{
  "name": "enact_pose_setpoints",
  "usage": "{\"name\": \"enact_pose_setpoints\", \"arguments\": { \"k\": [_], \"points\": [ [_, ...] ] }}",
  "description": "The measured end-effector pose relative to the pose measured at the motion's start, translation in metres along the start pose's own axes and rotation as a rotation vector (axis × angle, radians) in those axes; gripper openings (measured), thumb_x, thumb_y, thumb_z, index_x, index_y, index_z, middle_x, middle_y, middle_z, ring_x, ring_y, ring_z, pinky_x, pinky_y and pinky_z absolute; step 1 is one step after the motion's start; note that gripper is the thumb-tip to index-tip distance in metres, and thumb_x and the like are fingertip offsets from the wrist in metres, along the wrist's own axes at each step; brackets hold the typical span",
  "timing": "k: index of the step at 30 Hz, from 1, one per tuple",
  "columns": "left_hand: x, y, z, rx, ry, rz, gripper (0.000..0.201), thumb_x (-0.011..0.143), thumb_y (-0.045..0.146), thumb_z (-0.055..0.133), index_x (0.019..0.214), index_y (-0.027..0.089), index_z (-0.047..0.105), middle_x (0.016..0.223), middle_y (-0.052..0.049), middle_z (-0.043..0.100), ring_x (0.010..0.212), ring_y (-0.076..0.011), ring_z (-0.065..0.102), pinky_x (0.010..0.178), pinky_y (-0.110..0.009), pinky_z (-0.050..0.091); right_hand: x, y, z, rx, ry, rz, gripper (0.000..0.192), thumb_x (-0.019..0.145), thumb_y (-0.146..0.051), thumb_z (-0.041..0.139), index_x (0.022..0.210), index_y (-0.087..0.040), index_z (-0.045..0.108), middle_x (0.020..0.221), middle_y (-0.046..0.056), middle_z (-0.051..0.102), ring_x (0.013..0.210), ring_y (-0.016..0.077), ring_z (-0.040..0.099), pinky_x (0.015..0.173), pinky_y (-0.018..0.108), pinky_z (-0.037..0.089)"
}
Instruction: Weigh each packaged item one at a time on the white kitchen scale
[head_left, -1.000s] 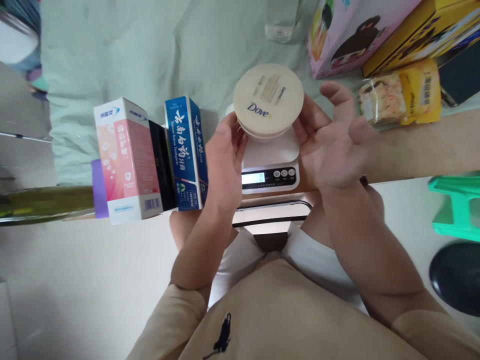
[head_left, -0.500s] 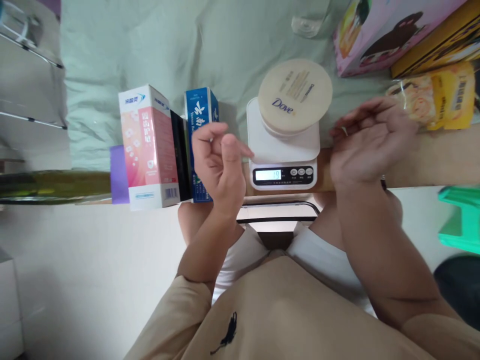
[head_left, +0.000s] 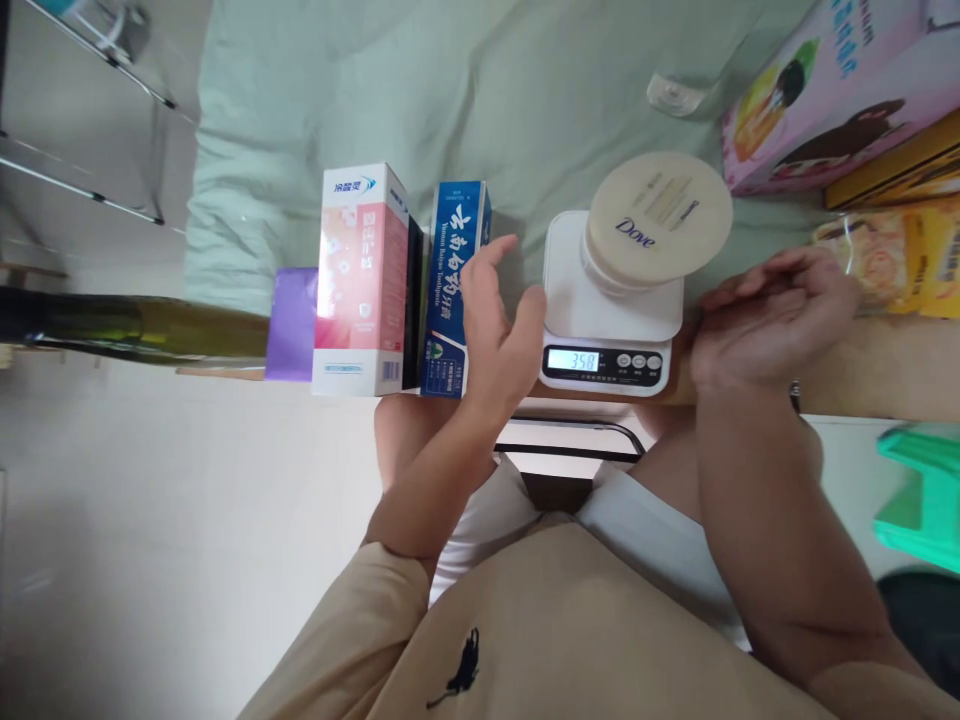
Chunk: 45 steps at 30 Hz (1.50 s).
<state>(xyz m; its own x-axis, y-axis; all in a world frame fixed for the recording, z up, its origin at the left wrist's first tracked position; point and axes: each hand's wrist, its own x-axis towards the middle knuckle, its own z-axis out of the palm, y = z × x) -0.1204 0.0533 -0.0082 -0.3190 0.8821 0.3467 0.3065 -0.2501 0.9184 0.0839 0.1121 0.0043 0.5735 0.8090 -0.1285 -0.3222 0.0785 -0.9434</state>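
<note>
Having let go of the Dove jar (head_left: 658,222), both hands, left (head_left: 499,325) and right (head_left: 765,320), had drawn back open and empty, leaving it alone on the kitchen scale (head_left: 611,320), whose display (head_left: 573,360) had climbed to 358.

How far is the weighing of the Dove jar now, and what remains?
Done: the Dove jar sits on the white scale, and the display shows a reading, seemingly 358. In hand: nothing; the left hand is open near the blue toothpaste box, and the right hand is loosely curled beside the scale. Left: the blue box and pink box stand off the scale, probably unweighed.
</note>
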Motion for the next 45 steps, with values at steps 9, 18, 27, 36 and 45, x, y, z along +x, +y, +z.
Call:
{"name": "enact_pose_setpoints", "arguments": {
  "k": [9,18,27,36,45],
  "points": [
    [-0.001,-0.008,0.005,-0.026,-0.057,-0.024,0.053,0.102,0.071,0.051,0.146,0.041,0.052,0.152,-0.004,0.056,0.151,-0.0261,0.049,0.132,-0.042,0.036,-0.001,0.0,0.001,0.055,0.036,0.012,0.037,0.1,-0.033,0.02,0.075,-0.02,0.044,0.059,-0.005,0.03,0.044,0.008,0.032,0.044,0.019,0.028],
    [-0.006,-0.015,0.011,-0.115,-0.147,0.01,0.053,0.101,0.063,0.058,0.147,0.036,0.055,0.15,-0.009,0.058,0.15,-0.0294,0.052,0.131,-0.052,0.039,-0.007,0.01,-0.003,-0.04,-0.094,-0.244,0.029,0.089,-0.045,0.04,0.076,-0.022,0.052,0.06,-0.003,0.041,0.051,0.0099,0.039,0.051,0.024,0.03],
    [0.007,-0.025,0.031,-0.173,-0.316,0.041,0.069,0.099,0.07,0.056,0.157,0.036,0.043,0.17,-0.01,0.047,0.163,-0.035,0.043,0.137,-0.061,0.034,-0.007,0.012,-0.016,-0.397,-0.654,-0.448,0.05,0.09,-0.039,0.056,0.139,-0.03,0.058,0.15,0.004,0.063,0.146,0.0208,0.059,0.131,0.045,0.045],
    [0.018,-0.005,0.037,-0.151,-0.306,0.005,0.063,0.096,0.063,0.067,0.147,0.03,0.053,0.159,-0.012,0.058,0.153,-0.0356,0.054,0.132,-0.059,0.045,-0.004,0.006,-0.009,-0.397,-0.754,-0.46,0.054,0.09,-0.035,0.062,0.144,-0.035,0.053,0.153,-0.002,0.059,0.148,0.0139,0.058,0.133,0.041,0.046],
    [0.014,-0.002,0.026,-0.168,-0.31,-0.034,0.07,0.095,0.067,0.069,0.148,0.028,0.049,0.165,-0.015,0.054,0.156,-0.0336,0.052,0.133,-0.052,0.042,0.0,-0.03,-0.006,-0.582,-0.825,-0.714,0.079,0.086,-0.057,0.068,0.156,-0.034,0.039,0.168,0.003,0.039,0.167,0.0232,0.035,0.144,0.046,0.029]
  ]
}}
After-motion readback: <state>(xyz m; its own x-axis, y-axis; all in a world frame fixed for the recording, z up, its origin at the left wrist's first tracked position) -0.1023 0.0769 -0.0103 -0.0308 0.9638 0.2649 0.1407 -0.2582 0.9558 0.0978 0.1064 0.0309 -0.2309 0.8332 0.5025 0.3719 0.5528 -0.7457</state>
